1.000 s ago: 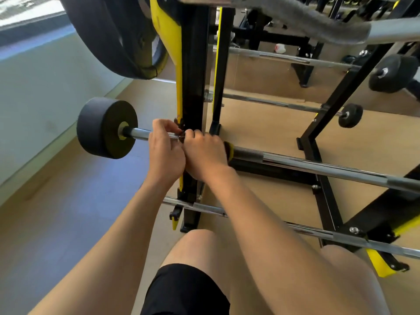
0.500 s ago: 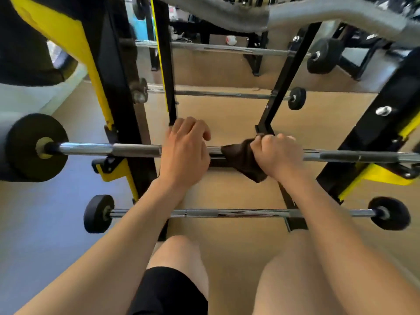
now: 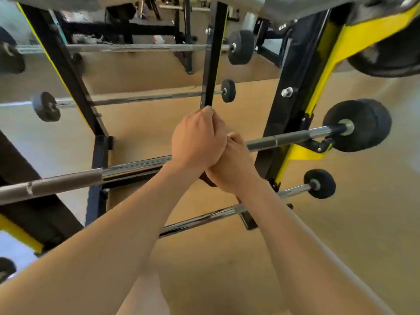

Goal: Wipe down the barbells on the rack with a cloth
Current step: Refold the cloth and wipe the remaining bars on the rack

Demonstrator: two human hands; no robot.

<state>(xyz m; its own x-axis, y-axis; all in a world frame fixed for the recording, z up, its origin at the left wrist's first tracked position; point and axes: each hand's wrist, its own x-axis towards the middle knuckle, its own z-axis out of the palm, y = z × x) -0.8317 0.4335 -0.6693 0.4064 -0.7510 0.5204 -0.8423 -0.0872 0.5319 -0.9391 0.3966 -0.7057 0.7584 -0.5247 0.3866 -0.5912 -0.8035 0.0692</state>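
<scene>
A chrome barbell with black end weights lies across the black and yellow rack, running from lower left to upper right. My left hand is curled over the bar near its middle. Pressed against it on the right, my right hand grips a dark brown cloth around the bar; only a small corner of the cloth shows below the hands. Both forearms reach in from the bottom of the view.
A smaller barbell sits on the rung below, and two more barbells rest on farther rungs. A black upright stands just behind my hands. A large weight plate hangs at the upper right. The floor is tan.
My right hand has slid the cloth rightward along the bar, and my left hand has followed until the two hands touch. The view has swung toward the bar's right end.
</scene>
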